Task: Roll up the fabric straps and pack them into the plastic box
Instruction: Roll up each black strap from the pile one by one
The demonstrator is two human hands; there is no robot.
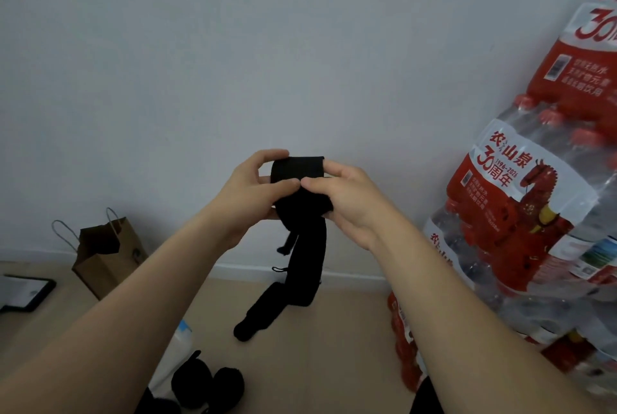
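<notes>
A black fabric strap (298, 176) is partly wound into a roll, held up in front of the wall. My left hand (253, 190) grips the roll's left side with thumb and fingers curled round it. My right hand (344, 200) pinches the roll from the right. The strap's loose tail (300, 276) hangs down to the floor. Two rolled black straps (207, 380) lie at the bottom of the view. A pale plastic box (177, 347) shows partly behind my left forearm; its inside is hidden.
Stacked shrink-wrapped packs of red-capped water bottles (534, 220) fill the right side. A brown paper bag (107, 253) stands by the wall at left. A dark-framed flat tablet-like object (23, 293) lies on the floor at far left.
</notes>
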